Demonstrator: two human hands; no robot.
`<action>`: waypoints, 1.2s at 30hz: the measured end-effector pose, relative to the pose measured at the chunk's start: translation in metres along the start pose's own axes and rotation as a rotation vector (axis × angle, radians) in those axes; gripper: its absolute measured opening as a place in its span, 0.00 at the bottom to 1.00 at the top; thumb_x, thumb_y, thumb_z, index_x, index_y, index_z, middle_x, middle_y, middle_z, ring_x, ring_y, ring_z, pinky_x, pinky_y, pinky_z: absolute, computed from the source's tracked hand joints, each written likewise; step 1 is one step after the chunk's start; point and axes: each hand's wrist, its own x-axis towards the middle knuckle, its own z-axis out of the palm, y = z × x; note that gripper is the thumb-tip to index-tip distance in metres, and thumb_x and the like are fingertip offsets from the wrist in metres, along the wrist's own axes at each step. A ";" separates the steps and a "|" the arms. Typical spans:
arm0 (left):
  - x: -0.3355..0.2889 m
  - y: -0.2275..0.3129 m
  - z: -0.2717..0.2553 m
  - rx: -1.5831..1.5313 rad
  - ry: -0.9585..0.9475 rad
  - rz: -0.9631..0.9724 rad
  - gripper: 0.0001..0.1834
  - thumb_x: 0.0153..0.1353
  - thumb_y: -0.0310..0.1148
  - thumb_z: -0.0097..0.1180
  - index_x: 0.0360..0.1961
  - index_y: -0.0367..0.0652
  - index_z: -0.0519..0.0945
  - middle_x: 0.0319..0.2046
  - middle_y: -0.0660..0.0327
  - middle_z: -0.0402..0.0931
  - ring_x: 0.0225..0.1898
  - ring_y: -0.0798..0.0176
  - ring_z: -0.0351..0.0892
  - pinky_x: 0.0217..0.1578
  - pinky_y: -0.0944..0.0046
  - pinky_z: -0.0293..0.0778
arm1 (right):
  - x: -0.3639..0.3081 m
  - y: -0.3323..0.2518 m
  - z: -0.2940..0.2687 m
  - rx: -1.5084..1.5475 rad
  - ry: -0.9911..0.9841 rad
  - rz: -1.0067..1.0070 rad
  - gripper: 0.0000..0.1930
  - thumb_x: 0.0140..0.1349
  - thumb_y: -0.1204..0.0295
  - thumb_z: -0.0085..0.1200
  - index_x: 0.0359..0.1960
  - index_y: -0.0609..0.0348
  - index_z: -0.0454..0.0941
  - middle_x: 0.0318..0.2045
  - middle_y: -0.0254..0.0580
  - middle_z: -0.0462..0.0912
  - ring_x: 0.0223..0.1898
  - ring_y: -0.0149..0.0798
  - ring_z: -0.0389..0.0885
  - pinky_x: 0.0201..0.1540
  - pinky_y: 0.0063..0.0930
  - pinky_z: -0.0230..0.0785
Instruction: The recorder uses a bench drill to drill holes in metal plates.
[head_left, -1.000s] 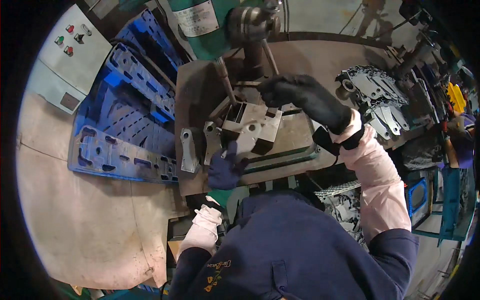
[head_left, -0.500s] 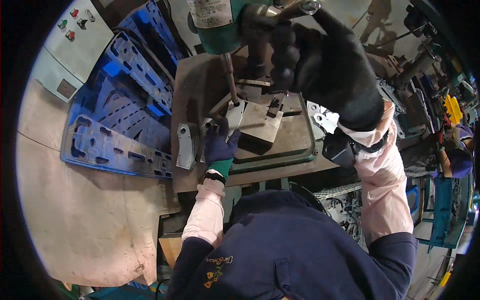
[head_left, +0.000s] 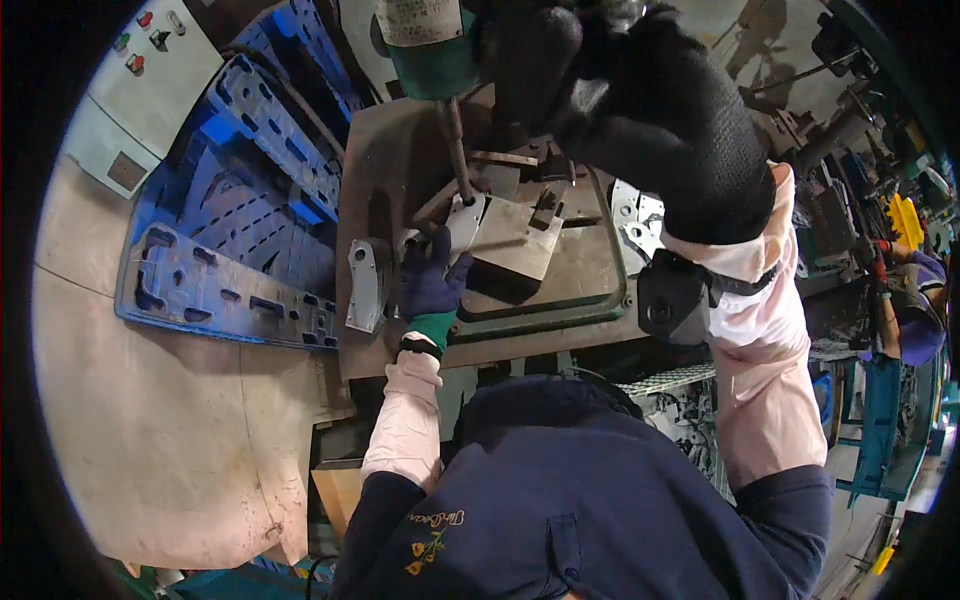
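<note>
A drill press with a green head (head_left: 435,70) stands in front of me, its spindle (head_left: 456,150) reaching down to a flat grey metal plate (head_left: 466,222). The plate rests against a steel block (head_left: 518,240) on the machine's table. My left hand (head_left: 432,278), in a dark blue and green glove, grips the near end of the plate, close below the spindle tip. High on the right, my right hand (head_left: 640,110), in a black glove, is closed around the press's feed handle; its fingers partly hide the handle, whose metal end (head_left: 625,12) shows at the top edge.
Another grey metal plate (head_left: 367,285) stands left of my left hand. More plates (head_left: 636,225) lie right of the table. Blue plastic pallets (head_left: 230,290) and a control box (head_left: 140,90) are at the left. Another person (head_left: 915,310) is at the far right.
My right hand has moved up and slightly left, with the handle's end now nearer the top edge. My left hand stays at the plate; the whole view has shifted a little.
</note>
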 end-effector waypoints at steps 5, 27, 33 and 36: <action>0.002 -0.008 0.007 0.007 -0.067 -0.029 0.36 0.58 0.61 0.53 0.67 0.65 0.64 0.61 0.41 0.65 0.60 0.37 0.66 0.57 0.45 0.67 | -0.019 0.029 -0.025 -0.149 -0.159 -0.120 0.17 0.63 0.74 0.54 0.54 0.63 0.73 0.53 0.45 0.76 0.53 0.33 0.75 0.56 0.31 0.69; 0.003 0.007 -0.008 0.113 0.054 0.023 0.34 0.55 0.58 0.58 0.63 0.61 0.70 0.51 0.45 0.73 0.52 0.41 0.73 0.47 0.46 0.74 | -0.007 0.083 -0.092 -0.446 0.327 0.086 0.22 0.71 0.55 0.39 0.48 0.62 0.75 0.17 0.27 0.66 0.12 0.20 0.55 0.13 0.16 0.47; 0.006 0.012 -0.016 0.124 -0.055 -0.040 0.35 0.57 0.60 0.55 0.64 0.59 0.69 0.53 0.46 0.73 0.55 0.42 0.72 0.49 0.45 0.73 | 0.001 0.097 -0.135 -1.277 0.386 -0.305 0.17 0.69 0.61 0.42 0.40 0.61 0.78 0.17 0.34 0.76 0.14 0.24 0.67 0.16 0.19 0.54; 0.005 0.009 -0.016 0.147 -0.052 -0.018 0.35 0.57 0.61 0.53 0.64 0.59 0.69 0.54 0.46 0.72 0.56 0.42 0.71 0.50 0.45 0.72 | 0.008 0.096 -0.151 -1.151 0.572 -0.199 0.13 0.67 0.69 0.43 0.42 0.63 0.79 0.18 0.35 0.77 0.17 0.24 0.71 0.18 0.18 0.59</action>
